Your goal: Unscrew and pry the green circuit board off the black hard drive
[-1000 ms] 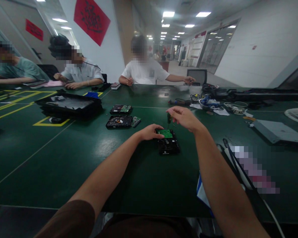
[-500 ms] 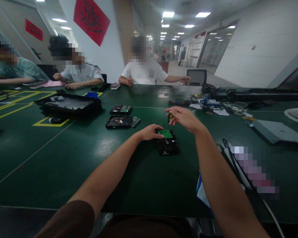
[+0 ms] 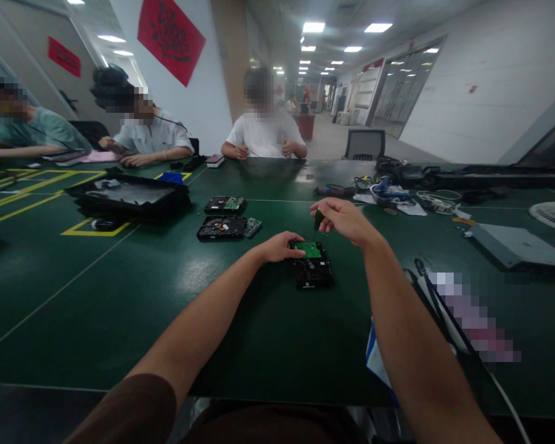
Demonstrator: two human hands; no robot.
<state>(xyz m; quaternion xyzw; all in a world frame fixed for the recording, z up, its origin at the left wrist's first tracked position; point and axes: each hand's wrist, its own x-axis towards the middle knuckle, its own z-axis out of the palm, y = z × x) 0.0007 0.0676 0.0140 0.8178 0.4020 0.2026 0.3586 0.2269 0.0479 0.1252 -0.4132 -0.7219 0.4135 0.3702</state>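
Note:
A black hard drive (image 3: 313,274) with a green circuit board (image 3: 311,249) on its upper face lies flat on the table before me. My left hand (image 3: 282,246) grips the drive's far left side, the thumb resting on the board's edge. Above the board, my right hand (image 3: 335,216) has its fingers closed round the handle of a small dark and yellow screwdriver (image 3: 318,217). The screwdriver stands nearly upright with its shaft pointing down at the board's far edge; whether the tip sits in a screw is too small to tell.
Left of my hands lie two more hard drives, one nearer (image 3: 221,227) and one farther (image 3: 215,204), and a loose circuit board (image 3: 253,227). Stacked black trays (image 3: 129,191) stand farther left. Cables (image 3: 388,190) and a grey metal case (image 3: 520,243) lie right. Three people sit across the table.
The screwdriver's handle has turned and tilted slightly in my right hand. My left hand and the hard drive stay put. The person opposite has drawn an outstretched arm back in.

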